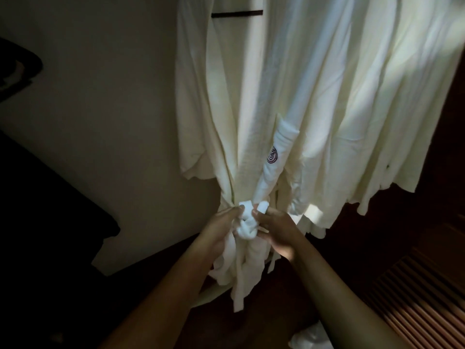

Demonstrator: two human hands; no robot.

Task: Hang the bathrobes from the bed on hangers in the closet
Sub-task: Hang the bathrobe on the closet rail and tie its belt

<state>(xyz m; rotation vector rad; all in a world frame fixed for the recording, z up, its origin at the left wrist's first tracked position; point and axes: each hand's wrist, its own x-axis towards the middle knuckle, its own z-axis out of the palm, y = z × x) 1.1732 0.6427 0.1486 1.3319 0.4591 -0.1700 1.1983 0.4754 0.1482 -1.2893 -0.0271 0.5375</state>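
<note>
Hung bathrobe (251, 96), belt knot (247, 224) between the fingertips (235, 210).
Both left hand (221, 225) and right hand (275, 231) pinch it; probably soft, limp cloth, best gripped at the knot.

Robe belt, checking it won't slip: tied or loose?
Tied: the belt forms a bunched knot at the robe front, gripped by the left hand and right hand.

hanging bathrobes (314, 96) ahead, bare wall (113, 109) left

dim rm: pale wall (105, 122) left, slatted wood panel (422, 298) btm right.
</note>
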